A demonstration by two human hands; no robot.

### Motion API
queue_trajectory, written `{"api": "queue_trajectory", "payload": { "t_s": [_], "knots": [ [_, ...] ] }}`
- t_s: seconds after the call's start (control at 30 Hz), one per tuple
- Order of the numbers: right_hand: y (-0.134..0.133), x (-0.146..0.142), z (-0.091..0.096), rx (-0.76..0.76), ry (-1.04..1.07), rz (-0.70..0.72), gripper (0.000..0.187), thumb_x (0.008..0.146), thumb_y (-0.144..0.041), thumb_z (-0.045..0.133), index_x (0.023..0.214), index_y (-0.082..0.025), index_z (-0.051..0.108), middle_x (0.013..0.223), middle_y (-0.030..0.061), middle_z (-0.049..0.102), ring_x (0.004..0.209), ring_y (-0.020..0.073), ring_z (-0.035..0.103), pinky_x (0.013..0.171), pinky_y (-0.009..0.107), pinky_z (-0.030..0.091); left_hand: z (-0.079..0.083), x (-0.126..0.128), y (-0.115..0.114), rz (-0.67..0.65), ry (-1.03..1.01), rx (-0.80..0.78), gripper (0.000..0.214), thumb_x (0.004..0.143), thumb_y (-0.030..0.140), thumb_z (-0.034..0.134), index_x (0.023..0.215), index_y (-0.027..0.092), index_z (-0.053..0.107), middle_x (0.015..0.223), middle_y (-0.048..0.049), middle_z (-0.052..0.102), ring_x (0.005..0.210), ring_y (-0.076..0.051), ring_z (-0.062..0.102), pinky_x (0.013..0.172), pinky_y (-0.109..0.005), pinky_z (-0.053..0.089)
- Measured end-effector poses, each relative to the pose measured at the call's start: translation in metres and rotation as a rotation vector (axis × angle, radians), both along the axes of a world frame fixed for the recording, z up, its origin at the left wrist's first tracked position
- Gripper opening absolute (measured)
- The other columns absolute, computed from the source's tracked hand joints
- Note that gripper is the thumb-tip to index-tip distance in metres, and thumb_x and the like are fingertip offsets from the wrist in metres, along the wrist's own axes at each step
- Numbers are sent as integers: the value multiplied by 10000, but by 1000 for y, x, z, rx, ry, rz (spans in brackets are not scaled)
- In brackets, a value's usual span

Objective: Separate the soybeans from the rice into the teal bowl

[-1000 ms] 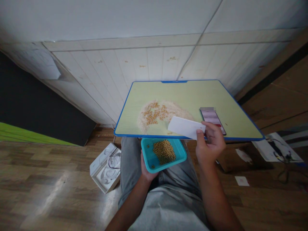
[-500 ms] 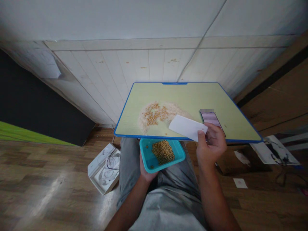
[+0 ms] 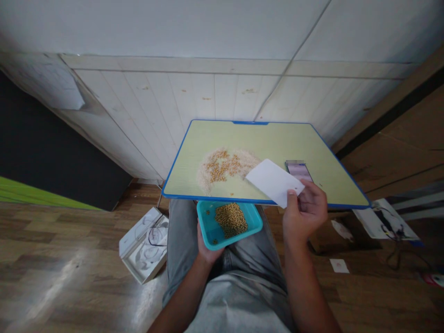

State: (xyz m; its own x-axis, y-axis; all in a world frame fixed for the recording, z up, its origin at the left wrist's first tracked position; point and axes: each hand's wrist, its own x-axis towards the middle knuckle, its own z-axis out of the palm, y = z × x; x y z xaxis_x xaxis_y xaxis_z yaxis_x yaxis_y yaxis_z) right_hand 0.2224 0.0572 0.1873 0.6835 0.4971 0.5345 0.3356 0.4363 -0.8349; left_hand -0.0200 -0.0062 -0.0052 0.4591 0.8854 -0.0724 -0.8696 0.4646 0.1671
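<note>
My left hand [image 3: 209,249] grips a turquoise plastic tub [image 3: 255,225] from below, over my lap and just under the table's front edge. Inside the tub lies a heap of soybeans [image 3: 231,219]. A white card [image 3: 272,181] is pinched between the thumb and fingers of my right hand [image 3: 305,210], tilted above the front of the small table [image 3: 277,136]. Left of the card, more soybeans [image 3: 219,172] are scattered over spread pale grains [image 3: 205,178] that look like rice. The fingertips of my left hand are hidden by the tub.
A phone [image 3: 300,171] lies on the table behind my right hand. An open white box [image 3: 145,249] stands on the floor at left. On the right are a cardboard box [image 3: 342,233], a white panel with cables [image 3: 391,222] and a small card [image 3: 339,265]. A panelled wall [image 3: 156,95] rises behind the table.
The white card has turned in my right hand, its broad face showing more and its far corner raised. The view has shifted slightly; the tub is still held in my left hand.
</note>
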Motion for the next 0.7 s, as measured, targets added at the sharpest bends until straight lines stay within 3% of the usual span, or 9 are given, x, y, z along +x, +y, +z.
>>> {"api": "queue_trajectory", "payload": {
  "t_s": [0.17, 0.5, 0.7],
  "knots": [
    [-3, -5, -4, -73, -45, 138, 377, 943, -508, 882, 1165, -215, 797, 1028, 92, 846, 874, 255, 826, 803, 380, 672, -1, 2, 1, 14, -3, 14, 786, 1160, 711, 243, 1616, 321, 751, 1753, -10, 703, 1835, -335, 341, 1530, -577, 104],
    [-3, -25, -12, -114, -213, 369, 184, 1026, -392, 819, 1142, -260, 870, 1045, 62, 892, 908, 220, 848, 843, 344, 704, 24, 0, 4, 32, 37, -54, 781, 1166, 663, 191, 1642, 343, 721, 1753, -32, 702, 1867, -311, 258, 1516, -667, 89],
    [-4, -25, -10, -79, -273, 461, 146, 1028, -389, 815, 1079, -268, 879, 985, 49, 885, 850, 210, 829, 802, 333, 702, 33, -1, 6, 36, 81, -129, 784, 1156, 714, 242, 1700, 322, 649, 1908, -27, 504, 1893, -326, 133, 1499, -682, 91]
  ]
}}
